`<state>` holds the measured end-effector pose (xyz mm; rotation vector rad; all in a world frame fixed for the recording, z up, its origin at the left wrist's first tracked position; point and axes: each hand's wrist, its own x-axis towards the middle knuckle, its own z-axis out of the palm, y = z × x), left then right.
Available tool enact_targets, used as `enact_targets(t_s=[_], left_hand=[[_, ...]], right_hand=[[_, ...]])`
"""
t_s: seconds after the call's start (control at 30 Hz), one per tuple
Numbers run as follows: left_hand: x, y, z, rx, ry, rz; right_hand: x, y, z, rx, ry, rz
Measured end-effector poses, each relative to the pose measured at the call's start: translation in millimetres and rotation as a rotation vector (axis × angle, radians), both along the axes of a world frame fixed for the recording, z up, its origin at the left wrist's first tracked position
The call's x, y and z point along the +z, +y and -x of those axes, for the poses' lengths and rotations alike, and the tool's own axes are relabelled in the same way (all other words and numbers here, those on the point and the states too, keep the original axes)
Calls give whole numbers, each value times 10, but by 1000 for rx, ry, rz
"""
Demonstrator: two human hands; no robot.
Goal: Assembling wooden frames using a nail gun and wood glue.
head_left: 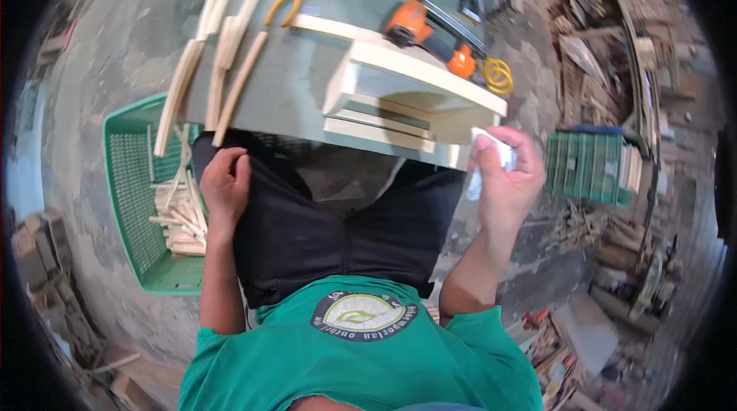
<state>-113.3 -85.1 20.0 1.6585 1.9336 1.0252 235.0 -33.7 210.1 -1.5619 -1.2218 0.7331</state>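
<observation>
My left hand (225, 187) rests on my left thigh, its fingers loosely curled and nothing visible in it. In my right hand (508, 169) is a small white and pale-blue thing (474, 184), pinched between thumb and fingers; it may be a cloth or soft wrap, but its kind is unclear. This hand is beside the right end of a pale wooden box frame (418, 77), which lies on the grey-green worktable (295, 77). Slats run along the frame's near side. Whether the white thing touches the frame cannot be told.
Behind the frame lie an orange nail gun (408, 23) and a coiled yellow hose (497, 75). Orange-handled pliers (285, 5) and long wooden strips (239, 88) are left of it. A green basket (127, 211) with wood pieces stands left; a green crate (587, 165) stands right.
</observation>
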Motion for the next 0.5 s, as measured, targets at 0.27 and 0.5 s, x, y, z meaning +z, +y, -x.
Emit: enact_targets(t_s=[0.27,0.5], left_hand=[[-17,24,-69,-24,42,48],[19,25,-158,-7,63,62]], right_hand=[[-115,27,-732,-59,-112,132],[-197,114,-789,-39,-193,154]])
